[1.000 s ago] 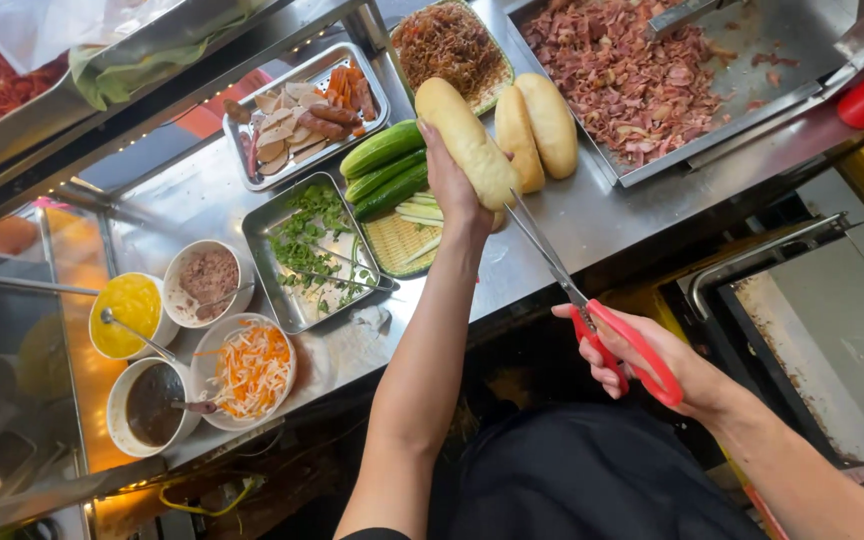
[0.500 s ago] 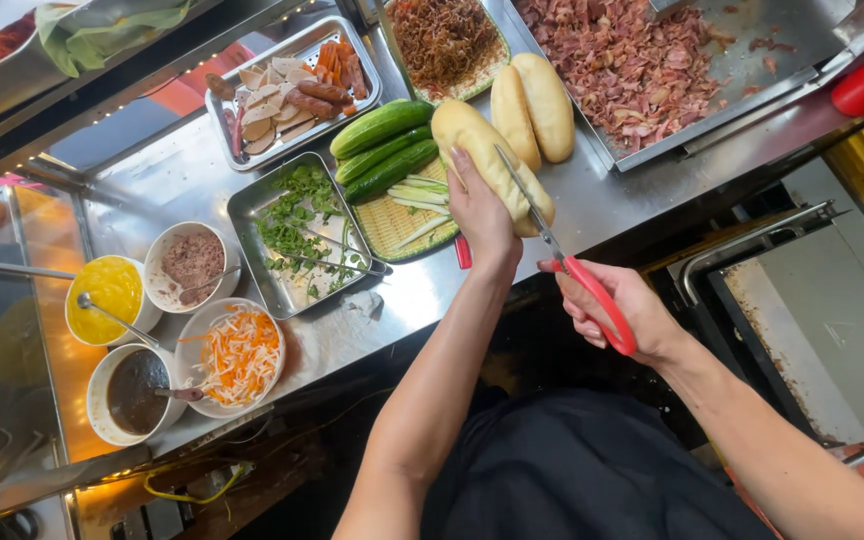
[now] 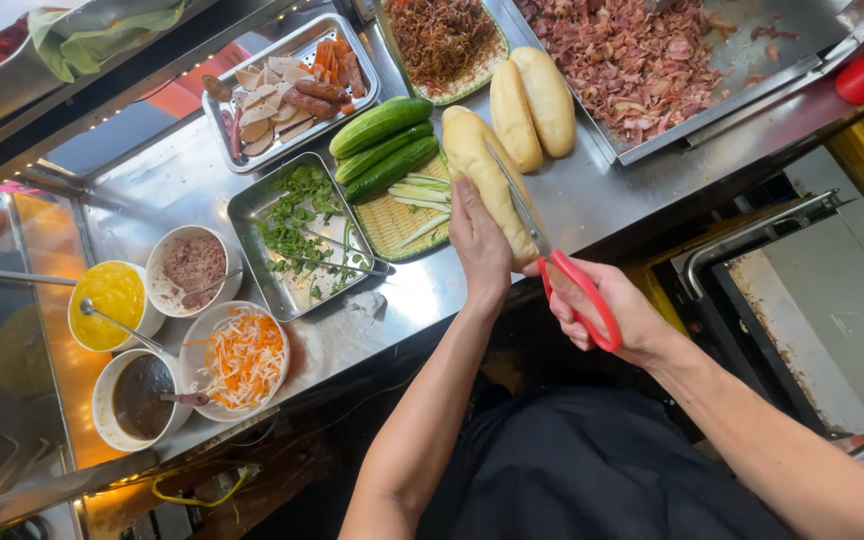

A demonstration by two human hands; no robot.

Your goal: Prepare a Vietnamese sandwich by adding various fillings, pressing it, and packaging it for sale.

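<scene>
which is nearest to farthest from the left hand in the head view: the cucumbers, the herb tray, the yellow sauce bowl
From the left hand, which holds the bread roll:
1. Cucumbers, just up and to the left on the counter.
2. Herb tray, farther left.
3. Yellow sauce bowl, far left by the other bowls.

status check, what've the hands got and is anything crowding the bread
Left hand gripping long pale bread roll. Right hand on red-handled scissors, blades in the roll. Two more rolls and green cucumbers close beside, not blocking.
</scene>
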